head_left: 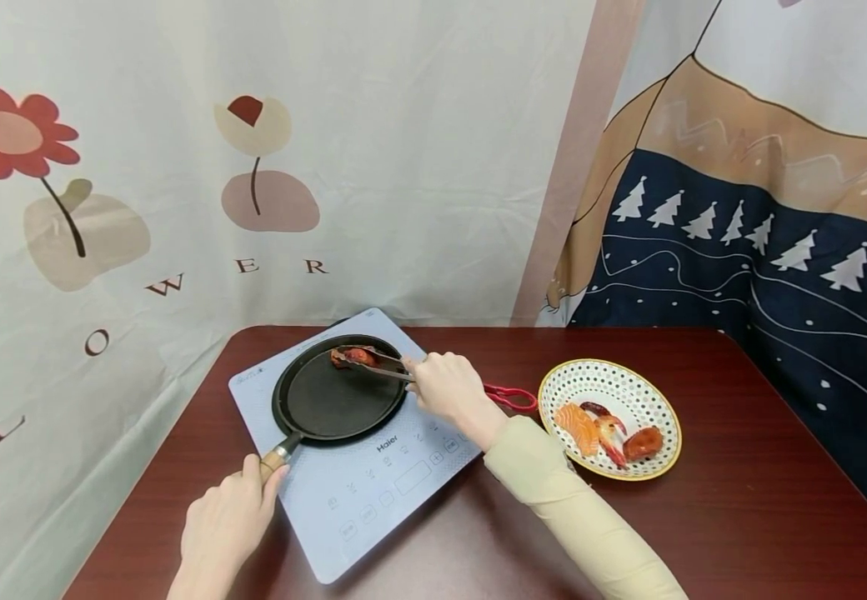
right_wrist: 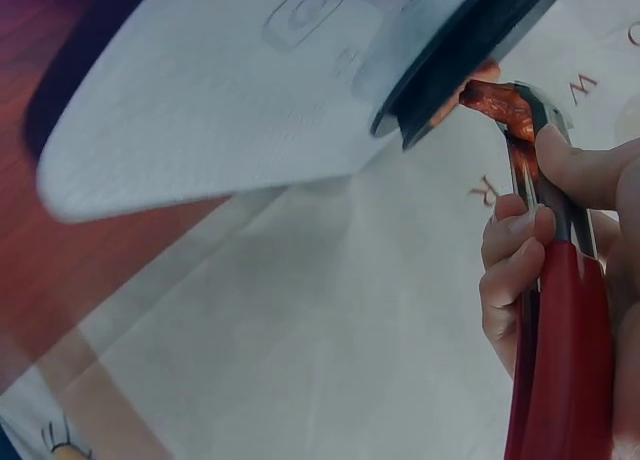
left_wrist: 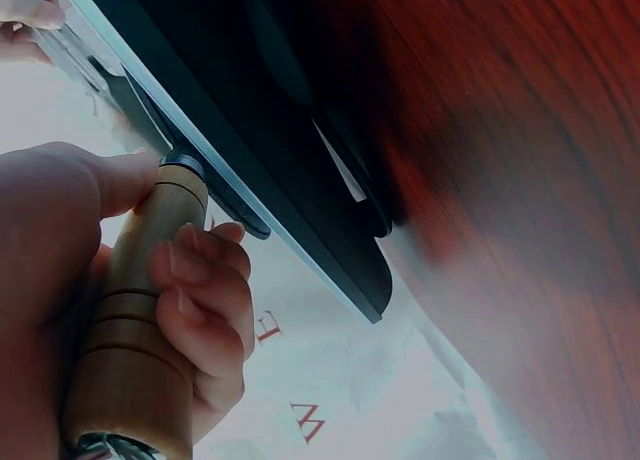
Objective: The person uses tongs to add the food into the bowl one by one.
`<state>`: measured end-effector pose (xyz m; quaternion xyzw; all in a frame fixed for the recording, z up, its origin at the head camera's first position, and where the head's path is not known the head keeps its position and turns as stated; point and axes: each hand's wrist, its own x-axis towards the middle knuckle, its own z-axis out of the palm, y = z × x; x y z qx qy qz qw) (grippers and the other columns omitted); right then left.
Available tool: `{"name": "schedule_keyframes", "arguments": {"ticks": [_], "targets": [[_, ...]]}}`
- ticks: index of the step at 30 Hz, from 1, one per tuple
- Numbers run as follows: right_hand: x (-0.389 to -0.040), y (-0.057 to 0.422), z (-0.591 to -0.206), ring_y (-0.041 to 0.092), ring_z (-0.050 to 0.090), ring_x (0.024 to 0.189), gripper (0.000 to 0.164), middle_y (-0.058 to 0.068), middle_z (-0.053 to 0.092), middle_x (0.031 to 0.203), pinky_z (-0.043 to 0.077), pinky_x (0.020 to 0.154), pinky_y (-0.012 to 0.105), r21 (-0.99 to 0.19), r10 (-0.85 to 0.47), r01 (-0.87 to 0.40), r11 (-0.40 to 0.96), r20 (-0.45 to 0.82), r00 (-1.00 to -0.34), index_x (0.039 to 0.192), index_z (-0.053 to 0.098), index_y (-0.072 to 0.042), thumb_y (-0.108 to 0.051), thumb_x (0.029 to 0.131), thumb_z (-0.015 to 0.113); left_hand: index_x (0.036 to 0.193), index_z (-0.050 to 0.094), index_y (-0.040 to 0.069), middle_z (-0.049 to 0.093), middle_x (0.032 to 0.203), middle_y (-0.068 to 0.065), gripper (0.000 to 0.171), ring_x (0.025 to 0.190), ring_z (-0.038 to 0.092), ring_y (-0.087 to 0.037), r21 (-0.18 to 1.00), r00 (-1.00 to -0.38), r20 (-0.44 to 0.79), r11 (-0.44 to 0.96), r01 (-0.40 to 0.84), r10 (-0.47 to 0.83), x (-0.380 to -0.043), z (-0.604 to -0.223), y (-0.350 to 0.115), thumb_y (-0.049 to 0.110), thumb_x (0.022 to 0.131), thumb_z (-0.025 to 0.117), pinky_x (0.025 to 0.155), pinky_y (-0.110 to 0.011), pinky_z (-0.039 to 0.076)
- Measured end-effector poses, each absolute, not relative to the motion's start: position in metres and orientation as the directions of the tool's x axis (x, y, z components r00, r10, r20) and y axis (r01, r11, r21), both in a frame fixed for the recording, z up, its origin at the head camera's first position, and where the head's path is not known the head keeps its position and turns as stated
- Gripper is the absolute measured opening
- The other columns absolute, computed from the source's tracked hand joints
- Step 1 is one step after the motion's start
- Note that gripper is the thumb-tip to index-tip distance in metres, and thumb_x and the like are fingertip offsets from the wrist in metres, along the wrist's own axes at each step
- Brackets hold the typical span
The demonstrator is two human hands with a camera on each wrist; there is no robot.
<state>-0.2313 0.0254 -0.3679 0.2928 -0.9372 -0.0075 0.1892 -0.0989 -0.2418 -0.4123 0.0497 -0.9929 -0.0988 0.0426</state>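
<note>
My left hand [head_left: 227,518] grips the wooden handle [left_wrist: 140,310] of a round black frying pan [head_left: 328,410], thumb along its top near the ferrule. The pan sits on a pale blue induction cooker [head_left: 315,518]. My right hand [head_left: 448,387] holds metal tongs with red handles [right_wrist: 565,365], fingers and thumb around their arms. The tongs' tips are closed about a glossy reddish-brown piece of food [head_left: 353,357] at the far right part of the pan. In the right wrist view, this food [right_wrist: 503,108] shows between the tips beside the pan's rim.
Right of the cooker, a yellow-rimmed dotted plate [head_left: 643,398] holds an orange salmon slice [head_left: 576,427], a shrimp [head_left: 610,435], a small dark piece [head_left: 594,408] and a reddish-brown piece [head_left: 643,443]. A printed curtain [head_left: 418,167] hangs behind the dark red wooden table [head_left: 764,500].
</note>
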Motion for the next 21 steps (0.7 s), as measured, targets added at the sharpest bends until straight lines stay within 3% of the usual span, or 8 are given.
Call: {"name": "schedule_keyframes", "arguments": {"ticks": [8,14,21], "targets": [[-0.23,-0.004,-0.372,0.021,0.065,0.066,0.031,0.002,0.069,0.078,0.051,0.054,0.033,0.16,-0.569,-0.547,0.821,0.293,-0.768,0.117,0.062,-0.023,-0.032,0.088,0.064,0.09,0.045,-0.001,0.055,0.062,-0.017,0.041,0.052,0.055,-0.037,0.197,-0.991,0.082,0.976,-0.089,-0.107,-0.099,-0.412,-0.242,0.039,0.097,0.049,0.045,-0.045,0.039],[-0.229,-0.024,-0.375,0.017,0.063,0.061,0.039,-0.003,0.069,0.077,0.046,0.048,0.028,0.186,-0.583,-0.553,0.812,0.301,-0.755,0.123,0.062,-0.023,-0.026,0.085,0.065,0.09,0.045,-0.001,0.056,0.063,-0.018,0.041,0.053,0.056,-0.038,0.196,-0.99,0.085,0.976,-0.094,-0.113,-0.099,-0.413,-0.242,0.039,0.097,0.048,0.045,-0.046,0.039],[-0.227,-0.039,-0.381,0.015,0.064,0.062,0.039,-0.002,0.07,0.083,0.047,0.049,0.028,0.206,-0.551,-0.511,0.834,0.304,-0.777,0.126,0.061,-0.021,-0.031,0.088,0.064,0.09,0.045,-0.001,0.058,0.065,-0.021,0.041,0.053,0.057,-0.04,0.2,-0.988,0.109,0.976,-0.087,-0.11,-0.098,-0.414,-0.242,0.039,0.097,0.048,0.045,-0.047,0.039]]}}
